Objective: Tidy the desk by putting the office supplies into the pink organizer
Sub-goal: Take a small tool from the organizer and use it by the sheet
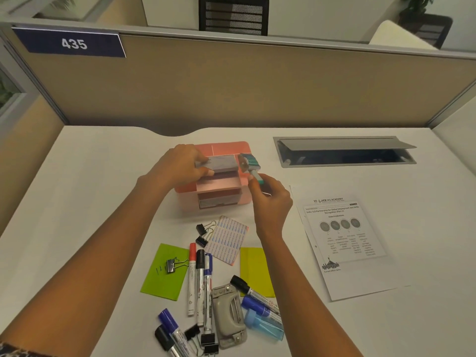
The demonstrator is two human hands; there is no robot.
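Grey box (223, 163) in left hand (180, 166)

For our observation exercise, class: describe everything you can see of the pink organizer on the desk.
The pink organizer is a small box, plastic by its look, standing upright on the white desk behind the scattered markers. Thin dividers split its open top into compartments. Its front has two drawers that seem pulled out, the upper one further. The left hand holds a grey box over its top. The right hand holds a teal and white tool at its right edge.
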